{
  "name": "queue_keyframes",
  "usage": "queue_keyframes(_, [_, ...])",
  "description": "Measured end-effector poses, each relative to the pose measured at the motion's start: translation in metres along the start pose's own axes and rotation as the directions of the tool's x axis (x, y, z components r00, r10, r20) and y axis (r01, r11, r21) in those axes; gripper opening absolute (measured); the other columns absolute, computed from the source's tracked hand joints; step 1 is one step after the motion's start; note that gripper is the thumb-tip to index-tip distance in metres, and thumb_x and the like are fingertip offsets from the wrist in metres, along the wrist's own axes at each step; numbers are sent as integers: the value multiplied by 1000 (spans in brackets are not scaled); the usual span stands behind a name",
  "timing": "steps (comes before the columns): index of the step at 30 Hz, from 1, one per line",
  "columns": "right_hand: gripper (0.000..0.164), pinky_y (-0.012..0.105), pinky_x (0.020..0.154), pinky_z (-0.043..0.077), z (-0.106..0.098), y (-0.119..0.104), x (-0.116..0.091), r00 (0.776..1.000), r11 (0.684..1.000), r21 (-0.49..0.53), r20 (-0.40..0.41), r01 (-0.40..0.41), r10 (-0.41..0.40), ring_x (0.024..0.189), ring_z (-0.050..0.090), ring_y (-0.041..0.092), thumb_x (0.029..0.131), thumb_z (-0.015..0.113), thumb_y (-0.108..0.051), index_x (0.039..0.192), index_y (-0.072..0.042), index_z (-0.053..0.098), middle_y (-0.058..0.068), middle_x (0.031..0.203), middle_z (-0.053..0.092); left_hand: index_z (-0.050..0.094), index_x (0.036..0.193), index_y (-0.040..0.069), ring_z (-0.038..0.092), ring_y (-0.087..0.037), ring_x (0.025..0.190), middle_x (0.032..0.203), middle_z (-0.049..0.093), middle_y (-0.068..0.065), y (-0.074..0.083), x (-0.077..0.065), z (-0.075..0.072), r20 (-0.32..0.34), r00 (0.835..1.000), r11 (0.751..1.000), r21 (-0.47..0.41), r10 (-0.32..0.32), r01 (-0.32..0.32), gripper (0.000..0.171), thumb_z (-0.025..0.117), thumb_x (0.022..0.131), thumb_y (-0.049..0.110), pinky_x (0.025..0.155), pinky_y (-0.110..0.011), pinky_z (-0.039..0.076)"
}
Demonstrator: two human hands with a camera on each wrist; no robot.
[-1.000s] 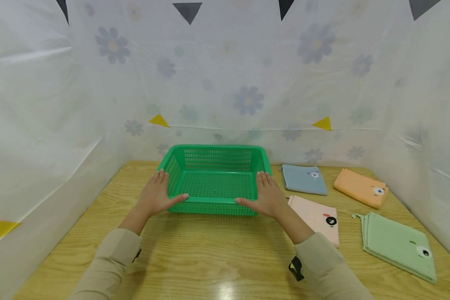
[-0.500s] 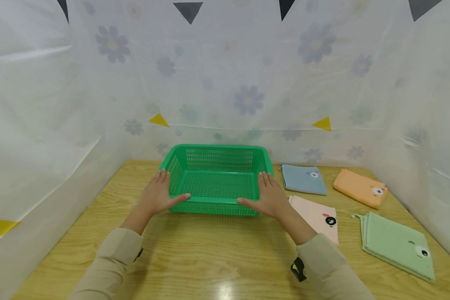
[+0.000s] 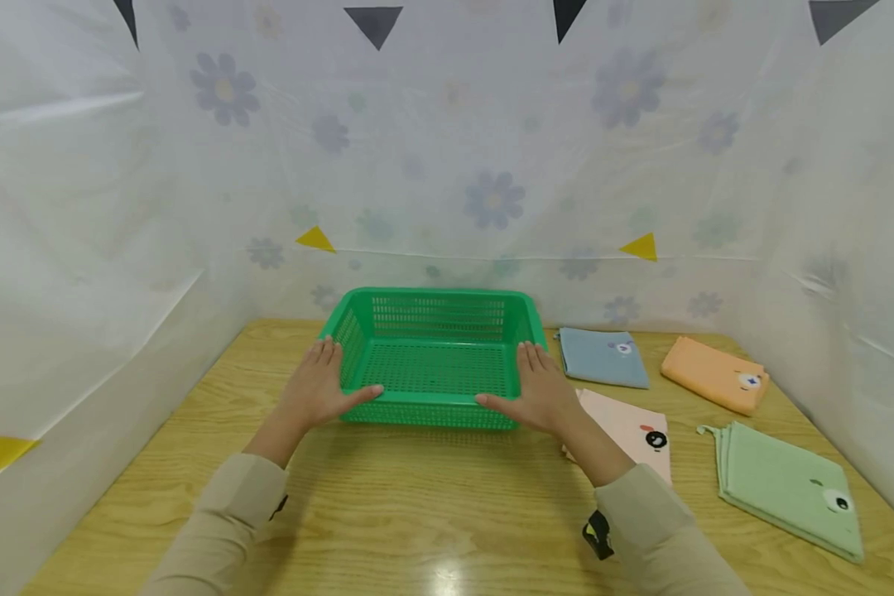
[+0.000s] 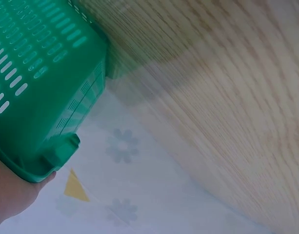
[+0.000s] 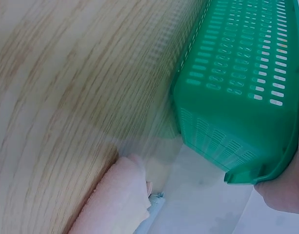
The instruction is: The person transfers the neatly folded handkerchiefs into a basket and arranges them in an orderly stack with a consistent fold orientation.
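Note:
A green plastic basket (image 3: 429, 398) with slotted walls stands upright on the wooden table. At its near left corner my left hand (image 3: 314, 391) lies over the rim, fingers straight along the left side and thumb on the front rim. My right hand (image 3: 546, 396) mirrors this at the near right corner. In the left wrist view, part of the left hand (image 4: 15, 192) touches the basket's rim; the right wrist view has the right hand (image 5: 286, 190) against the rim too. Nearest the right forearm, which partly hides it, lies a folded pink towel (image 3: 626, 426).
To the right lie a folded blue towel (image 3: 603, 360), an orange towel (image 3: 711, 374) and a green towel (image 3: 785, 488). White flowered sheeting (image 3: 492, 199) hangs behind the table (image 3: 417, 505) and along both sides.
The basket has slid slightly to the right along the table, with both hands moving along on its rim. The towels look the same.

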State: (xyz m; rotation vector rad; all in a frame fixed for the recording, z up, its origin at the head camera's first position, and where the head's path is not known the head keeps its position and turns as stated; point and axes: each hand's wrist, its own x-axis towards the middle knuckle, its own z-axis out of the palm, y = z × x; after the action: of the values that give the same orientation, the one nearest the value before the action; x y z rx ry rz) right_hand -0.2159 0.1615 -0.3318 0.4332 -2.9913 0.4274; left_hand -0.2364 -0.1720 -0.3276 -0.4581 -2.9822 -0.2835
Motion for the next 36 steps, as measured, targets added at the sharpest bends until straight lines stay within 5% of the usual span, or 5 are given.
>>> queue_keyframes(36, [106,52,114,17,-6,18,-5,1000,1000,2,-8,11,-11,141,14,41,81,50,-67,144,10,17,28,151,17,18,143,-12,10,-41,142,151,12,-31,19,3,6,-6,1000,1000,-15,-19,19,107,44,82,71,116,-50,12])
